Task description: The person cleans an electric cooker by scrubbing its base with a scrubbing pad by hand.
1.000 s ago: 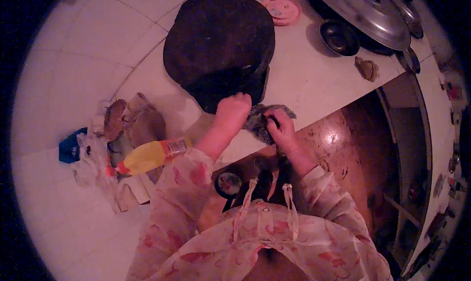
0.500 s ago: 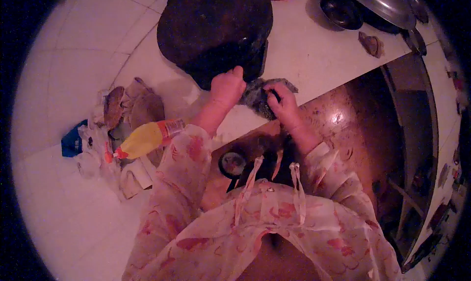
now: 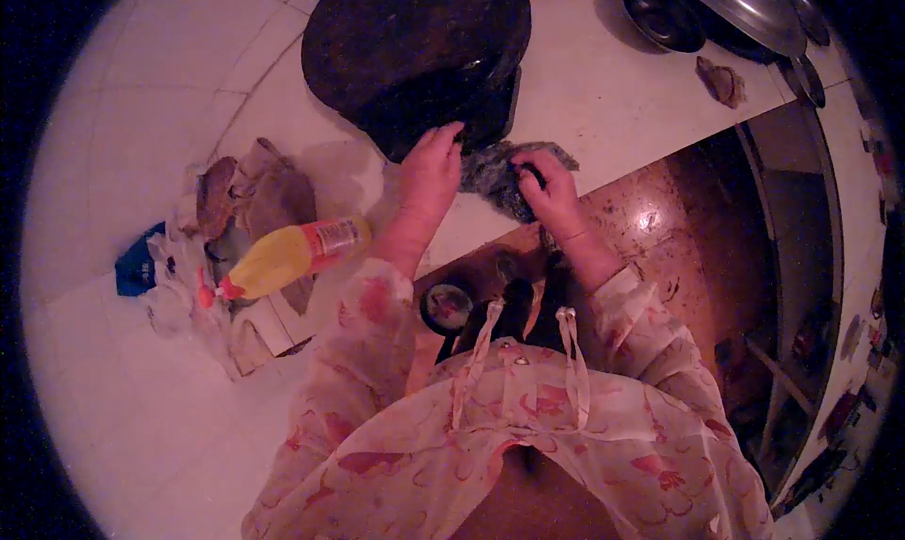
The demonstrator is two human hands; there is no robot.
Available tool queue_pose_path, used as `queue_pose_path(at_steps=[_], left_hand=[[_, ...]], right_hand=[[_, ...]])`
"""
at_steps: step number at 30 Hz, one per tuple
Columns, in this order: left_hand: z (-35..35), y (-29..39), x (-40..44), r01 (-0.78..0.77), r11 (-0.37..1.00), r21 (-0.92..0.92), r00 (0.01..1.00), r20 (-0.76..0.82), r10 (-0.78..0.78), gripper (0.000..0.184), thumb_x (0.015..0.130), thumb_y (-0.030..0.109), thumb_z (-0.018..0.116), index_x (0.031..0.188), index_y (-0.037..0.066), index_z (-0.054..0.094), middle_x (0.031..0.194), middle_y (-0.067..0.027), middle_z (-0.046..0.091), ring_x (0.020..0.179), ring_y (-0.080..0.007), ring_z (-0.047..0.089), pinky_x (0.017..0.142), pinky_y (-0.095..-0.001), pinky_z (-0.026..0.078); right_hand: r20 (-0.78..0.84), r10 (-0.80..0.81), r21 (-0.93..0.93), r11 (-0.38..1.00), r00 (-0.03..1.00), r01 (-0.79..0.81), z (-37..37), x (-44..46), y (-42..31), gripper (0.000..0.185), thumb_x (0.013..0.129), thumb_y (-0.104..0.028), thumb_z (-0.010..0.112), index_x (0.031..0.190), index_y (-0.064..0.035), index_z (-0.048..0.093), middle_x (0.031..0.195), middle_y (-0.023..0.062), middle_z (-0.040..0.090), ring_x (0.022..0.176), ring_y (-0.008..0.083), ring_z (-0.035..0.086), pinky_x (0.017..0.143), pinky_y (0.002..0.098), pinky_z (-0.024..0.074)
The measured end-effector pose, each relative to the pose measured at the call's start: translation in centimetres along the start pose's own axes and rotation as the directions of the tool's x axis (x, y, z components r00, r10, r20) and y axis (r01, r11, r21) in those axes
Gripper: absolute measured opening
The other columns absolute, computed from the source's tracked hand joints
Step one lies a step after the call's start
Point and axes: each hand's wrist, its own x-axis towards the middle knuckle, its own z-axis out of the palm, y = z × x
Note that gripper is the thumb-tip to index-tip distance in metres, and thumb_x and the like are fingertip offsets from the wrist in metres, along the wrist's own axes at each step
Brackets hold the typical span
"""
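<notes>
A crumpled dark piece of thin cloth or plastic (image 3: pixel 490 174) lies at the front edge of the white counter. My right hand (image 3: pixel 550 193) is closed on its right side, thumb and fingers bent round the material. At its left end is my left hand (image 3: pixel 432 171), fingers pressed together and pointing away from me, tips by the lower edge of a large dark rounded slab (image 3: pixel 415 50). What those fingertips hold, if anything, is hidden. A yellow bottle with a red cap (image 3: pixel 278 259) lies on its side near my left forearm.
Brownish rags (image 3: pixel 273 196), a clear plastic bag (image 3: pixel 174 304) and a blue packet (image 3: pixel 139 262) lie on the left. A black bowl (image 3: pixel 663 17), a metal pan or lid (image 3: pixel 754 12) and a brown scrap (image 3: pixel 721 81) are at back right. The counter edge borders the brown floor (image 3: pixel 650 238).
My left hand's fingers have straightened from a more curled grip, and the hand sits slightly lower. My right hand has shifted slightly right, still on the dark material.
</notes>
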Motion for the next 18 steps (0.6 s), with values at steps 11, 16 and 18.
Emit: queue_pose_path(at_steps=[11, 16, 18], left_hand=[[0.5, -0.6, -0.1, -0.084, 0.994, 0.076, 0.993, 0.086, 0.078, 0.017, 0.081, 0.008, 0.051, 0.096, 0.007, 0.058, 0.091, -0.0144, 0.058, 0.084, -0.0349, 0.056, 0.073, -0.0406, 0.046], [0.5, -0.4, -1.2, 0.008, 0.995, -0.100, 0.997, -0.072, -0.015, 0.009, 0.079, 0.009, 0.052, 0.086, 0.005, 0.056, 0.083, -0.0165, 0.059, 0.079, -0.0359, 0.056, 0.069, -0.0404, 0.046], [0.2, 0.3, -1.2, 0.130, 0.972, -0.194, 0.989, -0.040, -0.140, 0.010, 0.079, 0.009, 0.053, 0.088, 0.004, 0.056, 0.085, -0.0167, 0.059, 0.081, -0.0359, 0.056, 0.069, -0.0398, 0.045]], right_hand=[[-0.012, 0.021, 0.041, 0.999, 1.000, -0.020, 0.0, -0.1, -0.1, 0.021, 0.075, -0.008, 0.052, 0.094, -0.0031, 0.057, 0.092, 0.0159, 0.058, 0.090, 0.0309, 0.056, 0.083, 0.0352, 0.0435], [-0.027, 0.018, 0.001, 1.000, 0.999, -0.018, 0.3, -0.2, 0.3, 0.022, 0.074, -0.007, 0.053, 0.095, -0.0026, 0.058, 0.093, 0.0162, 0.059, 0.089, 0.0311, 0.057, 0.082, 0.0353, 0.0443], [-0.033, -0.020, -0.006, 1.000, 0.999, 0.020, 0.3, -0.2, 0.5, 0.021, 0.074, -0.007, 0.053, 0.094, -0.0023, 0.058, 0.093, 0.0163, 0.059, 0.089, 0.0313, 0.057, 0.081, 0.0354, 0.0445]])
